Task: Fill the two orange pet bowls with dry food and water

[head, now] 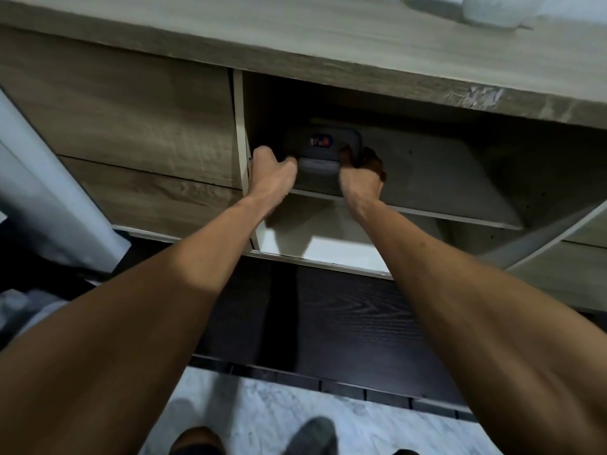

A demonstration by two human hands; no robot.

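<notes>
Both arms reach into the open cabinet compartment at frame centre, under the wood-grain desk. A dark lidded container with a small red-blue label sits on the upper shelf. Left hand clasps its left end, right hand its right end; each grip is curled against the container. No orange bowls in view. Dim light; contents cannot be told.

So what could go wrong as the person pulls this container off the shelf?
The grey container sits deep in a dark cabinet; both hands, left hand and right hand, grip only its near corners, so it might slip or tip. The shelf edge could catch it. The lid might not be sealed; contents aren't visible.
</notes>
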